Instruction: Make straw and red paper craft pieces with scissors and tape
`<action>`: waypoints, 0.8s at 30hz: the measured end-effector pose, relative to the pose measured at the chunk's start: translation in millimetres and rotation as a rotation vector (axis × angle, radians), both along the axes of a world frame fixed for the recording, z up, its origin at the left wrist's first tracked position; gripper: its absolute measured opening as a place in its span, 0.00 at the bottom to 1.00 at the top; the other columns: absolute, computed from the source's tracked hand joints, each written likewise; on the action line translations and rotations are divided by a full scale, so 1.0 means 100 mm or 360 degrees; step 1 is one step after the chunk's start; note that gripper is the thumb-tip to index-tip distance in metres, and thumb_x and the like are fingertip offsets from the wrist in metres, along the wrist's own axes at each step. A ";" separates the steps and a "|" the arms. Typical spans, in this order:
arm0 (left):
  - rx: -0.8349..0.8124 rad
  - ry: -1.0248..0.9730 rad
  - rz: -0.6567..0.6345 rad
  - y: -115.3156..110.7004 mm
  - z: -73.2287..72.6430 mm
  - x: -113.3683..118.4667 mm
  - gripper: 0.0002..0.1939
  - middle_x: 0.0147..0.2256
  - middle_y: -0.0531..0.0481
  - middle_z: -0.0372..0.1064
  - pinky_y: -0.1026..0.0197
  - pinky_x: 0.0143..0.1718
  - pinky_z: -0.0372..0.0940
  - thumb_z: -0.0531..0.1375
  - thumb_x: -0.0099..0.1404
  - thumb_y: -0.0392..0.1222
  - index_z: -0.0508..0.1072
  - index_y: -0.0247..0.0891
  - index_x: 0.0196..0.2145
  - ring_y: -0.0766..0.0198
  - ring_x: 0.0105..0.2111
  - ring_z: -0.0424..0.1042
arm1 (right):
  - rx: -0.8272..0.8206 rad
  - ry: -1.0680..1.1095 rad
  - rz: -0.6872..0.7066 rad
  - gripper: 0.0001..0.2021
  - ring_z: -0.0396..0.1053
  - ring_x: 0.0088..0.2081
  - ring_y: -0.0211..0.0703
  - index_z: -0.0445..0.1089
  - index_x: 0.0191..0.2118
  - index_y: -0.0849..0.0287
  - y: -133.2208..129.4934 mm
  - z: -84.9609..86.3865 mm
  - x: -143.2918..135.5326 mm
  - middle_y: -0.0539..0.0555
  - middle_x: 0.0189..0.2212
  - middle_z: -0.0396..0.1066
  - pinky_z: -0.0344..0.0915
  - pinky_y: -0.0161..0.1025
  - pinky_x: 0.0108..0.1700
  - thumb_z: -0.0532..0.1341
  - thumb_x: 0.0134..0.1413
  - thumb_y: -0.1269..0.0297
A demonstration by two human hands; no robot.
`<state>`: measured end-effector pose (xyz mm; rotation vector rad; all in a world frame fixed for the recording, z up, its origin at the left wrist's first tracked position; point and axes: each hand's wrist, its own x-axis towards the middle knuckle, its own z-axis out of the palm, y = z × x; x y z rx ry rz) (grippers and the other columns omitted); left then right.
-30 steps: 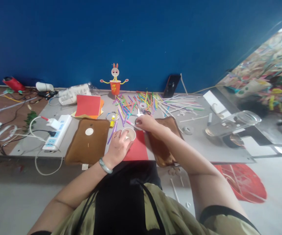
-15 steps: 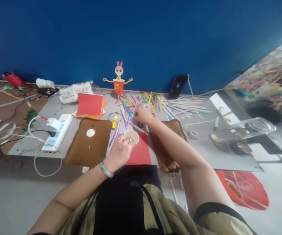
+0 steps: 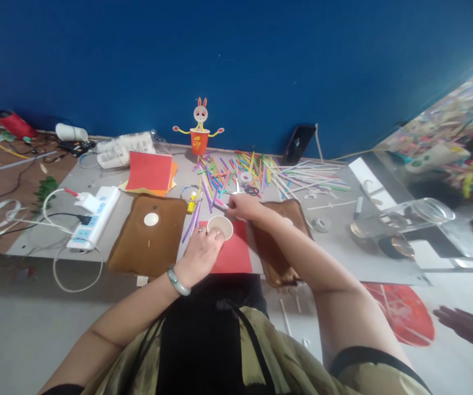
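Observation:
My left hand [image 3: 203, 247] is closed on a white paper cup [image 3: 224, 224], its open mouth facing up over a red sheet of paper [image 3: 236, 255]. Just beyond the cup, my right hand [image 3: 242, 207] has its fingers closed around the near end of a pink marker [image 3: 221, 203]. Scissors [image 3: 251, 191] with dark handles lie right behind that hand, blades pointing away. A yellow glue stick [image 3: 192, 203] and purple pipe cleaners [image 3: 191, 225] are left of the cup. At the back stands a rabbit figure in an orange cup [image 3: 199, 142].
Colourful pipe cleaners [image 3: 220, 170] spread along the back. Brown cushions [image 3: 137, 252] lie on either side, the left one bearing a white disc [image 3: 151, 219]. A power strip [image 3: 92, 222], a phone [image 3: 298, 144] and a clear container [image 3: 404, 215] stand around. Another person's hand [image 3: 462, 323] shows at right.
My right hand has drawn back toward me from the pipe cleaners to the pink marker, uncovering the scissors. My left hand stays on the cup. Another person's hand has appeared at right.

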<state>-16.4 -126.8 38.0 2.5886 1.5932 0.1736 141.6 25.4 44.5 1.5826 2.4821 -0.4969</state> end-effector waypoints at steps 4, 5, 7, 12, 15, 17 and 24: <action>-0.0062 0.0014 0.0020 0.01 0.03 0.00 0.15 0.40 0.43 0.70 0.54 0.36 0.61 0.45 0.71 0.32 0.71 0.35 0.42 0.56 0.34 0.70 | -0.0042 0.0478 -0.0060 0.04 0.67 0.30 0.39 0.67 0.31 0.60 0.05 -0.01 0.10 0.52 0.28 0.73 0.58 0.33 0.32 0.61 0.52 0.66; -0.0080 0.0002 0.0022 0.01 0.03 0.00 0.15 0.40 0.43 0.70 0.54 0.35 0.62 0.45 0.72 0.33 0.71 0.35 0.42 0.56 0.33 0.71 | -0.0118 0.0632 -0.0092 0.04 0.67 0.28 0.38 0.65 0.31 0.59 0.05 -0.01 0.12 0.51 0.26 0.71 0.59 0.33 0.32 0.60 0.53 0.67; -0.0103 -0.0022 0.0032 0.02 0.01 0.00 0.15 0.39 0.43 0.71 0.55 0.34 0.62 0.45 0.72 0.35 0.71 0.35 0.41 0.56 0.33 0.71 | -0.0327 0.0985 -0.0177 0.04 0.66 0.25 0.37 0.60 0.31 0.57 0.04 -0.01 0.16 0.48 0.22 0.69 0.60 0.33 0.30 0.58 0.55 0.68; -0.0126 -0.0086 0.0041 0.03 -0.01 -0.01 0.15 0.40 0.41 0.71 0.56 0.34 0.62 0.45 0.73 0.38 0.71 0.35 0.42 0.57 0.34 0.72 | -0.0368 0.1576 -0.0412 0.05 0.57 0.18 0.33 0.57 0.36 0.55 -0.03 0.05 0.26 0.41 0.17 0.61 0.54 0.30 0.23 0.57 0.58 0.64; -0.0142 -0.0104 0.0051 0.01 0.00 -0.01 0.15 0.40 0.40 0.71 0.56 0.34 0.63 0.45 0.73 0.39 0.71 0.35 0.43 0.57 0.34 0.72 | -0.0253 0.1581 -0.0471 0.07 0.50 0.17 0.32 0.63 0.41 0.55 -0.10 0.11 0.35 0.40 0.15 0.53 0.47 0.30 0.21 0.55 0.61 0.58; -0.0159 -0.0099 0.0069 0.01 0.01 -0.01 0.16 0.39 0.41 0.71 0.56 0.35 0.63 0.45 0.73 0.39 0.71 0.35 0.43 0.56 0.34 0.72 | -0.0239 0.1540 -0.0461 0.11 0.52 0.17 0.33 0.65 0.43 0.56 -0.13 0.10 0.42 0.42 0.16 0.56 0.49 0.31 0.22 0.54 0.62 0.55; -0.0126 -0.0086 0.0040 0.00 0.01 -0.01 0.16 0.39 0.42 0.71 0.56 0.36 0.64 0.44 0.74 0.39 0.70 0.35 0.43 0.56 0.36 0.73 | -0.0029 0.1269 -0.0255 0.20 0.59 0.25 0.36 0.69 0.32 0.60 -0.18 -0.06 0.51 0.46 0.20 0.60 0.57 0.35 0.31 0.55 0.59 0.47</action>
